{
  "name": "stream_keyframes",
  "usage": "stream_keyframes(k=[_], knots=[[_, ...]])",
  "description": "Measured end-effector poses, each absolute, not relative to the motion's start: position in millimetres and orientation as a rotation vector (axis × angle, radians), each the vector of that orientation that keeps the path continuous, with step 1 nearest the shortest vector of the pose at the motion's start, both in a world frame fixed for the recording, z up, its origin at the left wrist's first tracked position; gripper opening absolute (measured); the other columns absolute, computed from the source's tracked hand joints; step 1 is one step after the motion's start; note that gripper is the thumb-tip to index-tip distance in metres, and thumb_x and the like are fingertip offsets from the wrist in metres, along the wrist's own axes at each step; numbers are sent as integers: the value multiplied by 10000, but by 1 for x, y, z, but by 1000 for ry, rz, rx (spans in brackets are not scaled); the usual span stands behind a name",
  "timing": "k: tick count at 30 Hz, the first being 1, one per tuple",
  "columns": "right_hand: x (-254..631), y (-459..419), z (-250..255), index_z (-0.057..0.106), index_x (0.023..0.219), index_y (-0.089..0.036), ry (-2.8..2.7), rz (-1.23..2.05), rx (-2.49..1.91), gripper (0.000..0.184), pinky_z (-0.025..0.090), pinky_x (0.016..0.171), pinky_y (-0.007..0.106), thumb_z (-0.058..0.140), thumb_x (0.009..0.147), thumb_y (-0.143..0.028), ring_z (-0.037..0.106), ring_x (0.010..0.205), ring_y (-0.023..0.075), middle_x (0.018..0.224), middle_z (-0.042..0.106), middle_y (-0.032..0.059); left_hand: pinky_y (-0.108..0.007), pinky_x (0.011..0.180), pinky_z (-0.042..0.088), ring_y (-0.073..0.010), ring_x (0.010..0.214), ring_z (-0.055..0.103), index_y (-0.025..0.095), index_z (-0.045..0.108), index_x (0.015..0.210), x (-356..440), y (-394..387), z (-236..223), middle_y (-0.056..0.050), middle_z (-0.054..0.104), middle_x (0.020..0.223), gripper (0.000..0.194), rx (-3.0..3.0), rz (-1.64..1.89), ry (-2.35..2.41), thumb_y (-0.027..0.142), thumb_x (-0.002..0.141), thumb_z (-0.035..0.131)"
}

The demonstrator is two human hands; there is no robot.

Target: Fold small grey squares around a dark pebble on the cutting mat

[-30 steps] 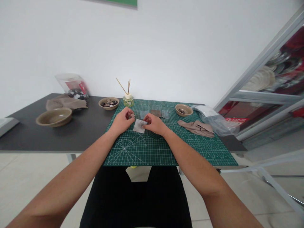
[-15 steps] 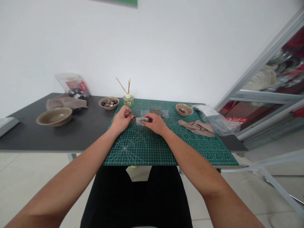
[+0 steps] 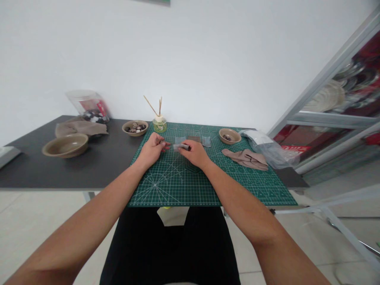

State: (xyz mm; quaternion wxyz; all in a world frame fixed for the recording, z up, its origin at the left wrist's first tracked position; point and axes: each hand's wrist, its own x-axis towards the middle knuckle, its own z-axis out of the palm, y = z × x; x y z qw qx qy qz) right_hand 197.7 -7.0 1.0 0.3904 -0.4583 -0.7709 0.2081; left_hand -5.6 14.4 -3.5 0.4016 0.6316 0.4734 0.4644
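Both my hands rest on a green cutting mat (image 3: pixel 190 186) near its far middle. My right hand (image 3: pixel 194 153) is closed, pinching a small grey folded sheet (image 3: pixel 179 147) between thumb and fingers. My left hand (image 3: pixel 152 149) is closed too, its fingertips pinched on something small that I cannot make out, right beside the sheet's left end. Just behind the hands, three small grey and brown squares (image 3: pixel 194 139) lie in a row on the mat.
A reed diffuser (image 3: pixel 159 122) stands at the mat's far left corner, a bowl of stones (image 3: pixel 135 128) left of it. A small bowl (image 3: pixel 229 136), beige cloth (image 3: pixel 246 159) and plastic bag (image 3: pixel 267 146) lie right. A large empty bowl (image 3: pixel 65 145), cloth and jar sit far left.
The grey sheet lay flat and open under my right fingers; it is now folded or rolled into a narrow strip held between both hands, which have shifted slightly away from me.
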Motion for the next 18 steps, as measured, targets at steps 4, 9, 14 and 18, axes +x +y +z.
stream_keyframes(k=[4,9,14,18], knots=[[196,-10,4,603,759,-188,-1838,381,-1281,127,331,627,230,602,823,-297,486,622,113,672,577,-38,-352,857,481,-202,916,614,195,589,827,-8,11,1,-41,659,932,177,1921,1236,1313,324,737,671],[189,-16,6,608,855,-189,-1906,268,-1374,64,374,674,236,576,816,-228,581,708,138,796,671,2,-303,711,455,-169,737,584,190,652,825,-6,4,8,-14,656,799,206,1939,1096,1338,385,761,669],[183,-22,8,637,1108,-219,-2148,115,-1406,249,429,711,253,497,904,-240,663,789,170,890,730,20,-270,646,443,-151,667,589,187,619,798,-4,2,4,6,661,720,237,1892,1018,1255,408,744,687],[182,-26,10,617,1264,-247,-2281,20,-1353,347,483,799,269,447,962,-247,689,965,184,1110,741,35,-257,624,453,-149,647,617,189,598,768,-4,0,6,5,683,687,209,1847,999,1226,380,736,677]])
